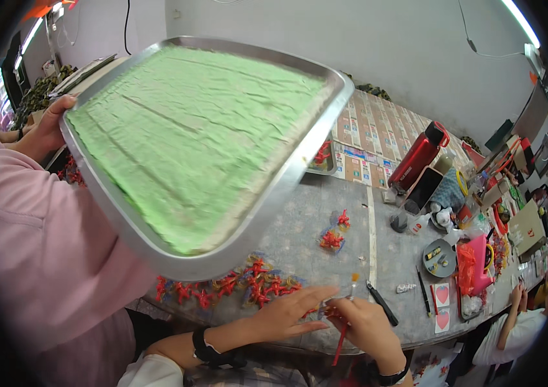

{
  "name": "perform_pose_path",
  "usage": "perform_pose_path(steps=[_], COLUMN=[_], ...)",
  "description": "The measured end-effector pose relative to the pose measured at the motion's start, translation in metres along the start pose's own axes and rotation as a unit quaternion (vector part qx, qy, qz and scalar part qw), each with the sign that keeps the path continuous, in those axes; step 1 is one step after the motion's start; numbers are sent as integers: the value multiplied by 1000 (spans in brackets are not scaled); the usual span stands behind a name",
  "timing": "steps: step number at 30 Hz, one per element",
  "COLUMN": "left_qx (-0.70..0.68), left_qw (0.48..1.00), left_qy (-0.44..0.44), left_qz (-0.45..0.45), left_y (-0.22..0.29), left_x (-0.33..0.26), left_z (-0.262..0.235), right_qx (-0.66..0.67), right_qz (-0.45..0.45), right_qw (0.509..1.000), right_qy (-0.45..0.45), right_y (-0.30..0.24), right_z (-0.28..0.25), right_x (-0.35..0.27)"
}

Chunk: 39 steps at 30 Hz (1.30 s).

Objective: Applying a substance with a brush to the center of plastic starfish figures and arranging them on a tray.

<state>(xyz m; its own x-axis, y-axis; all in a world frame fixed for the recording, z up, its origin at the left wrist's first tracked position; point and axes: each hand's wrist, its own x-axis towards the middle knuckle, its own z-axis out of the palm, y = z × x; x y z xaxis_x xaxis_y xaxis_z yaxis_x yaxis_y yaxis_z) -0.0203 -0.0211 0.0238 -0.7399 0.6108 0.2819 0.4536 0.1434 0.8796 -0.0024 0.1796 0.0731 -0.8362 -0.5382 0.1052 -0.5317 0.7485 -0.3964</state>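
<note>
Red brush [340, 346] in the right hand [369, 327], spread left hand [294, 311] facing it

The right hand is closed on the brush, whose long axis runs from near to far, with the bristles at the far end leaning a little to the right. The left hand comes from the left side, its thumb and fingers apart, pointing toward the right hand. Between the two hands there is a small piece [327, 312], just left of the right fingers and in front of the left fingertips. The right hand seems to be the nearer one to it.

On the grey desk [290, 226], a row of red pieces [261, 290] lies far and left of the left hand. Two other red figures [332, 240] lie farther away, and a black-handled knife [385, 306] rests just right of the right hand.

Some parts are difficult to see. The small piece is mostly covered by the fingers, so its shape is perhaps like the red pieces, but I cannot be sure. Whether the left fingertips touch it, I cannot tell. A large tray [258, 248] with green lining, held up by a co-worker's hand [53, 124], hides the far left part of the desk.
</note>
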Motion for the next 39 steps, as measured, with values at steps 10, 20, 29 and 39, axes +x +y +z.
perform_pose_path(steps=[10, 20, 29, 39], left_qx=[-300, -393, -325, -393], left_qw=[930, 898, 928, 896], left_qy=[131, 116, 85, 75], left_qz=[-166, -158, -161, -190], left_y=[-18, -22, -18, -14], left_x=[-26, -38, -48, -49], left_z=[1, 0, 0, -2], right_qx=[181, 463, 456, 523], right_qz=[73, 198, 235, 182], right_qw=[961, 838, 835, 790], right_qy=[196, 212, 199, 263], right_y=[-17, -30, -30, -20], right_z=[33, 73, 79, 70], right_x=[13, 11, 5, -5])
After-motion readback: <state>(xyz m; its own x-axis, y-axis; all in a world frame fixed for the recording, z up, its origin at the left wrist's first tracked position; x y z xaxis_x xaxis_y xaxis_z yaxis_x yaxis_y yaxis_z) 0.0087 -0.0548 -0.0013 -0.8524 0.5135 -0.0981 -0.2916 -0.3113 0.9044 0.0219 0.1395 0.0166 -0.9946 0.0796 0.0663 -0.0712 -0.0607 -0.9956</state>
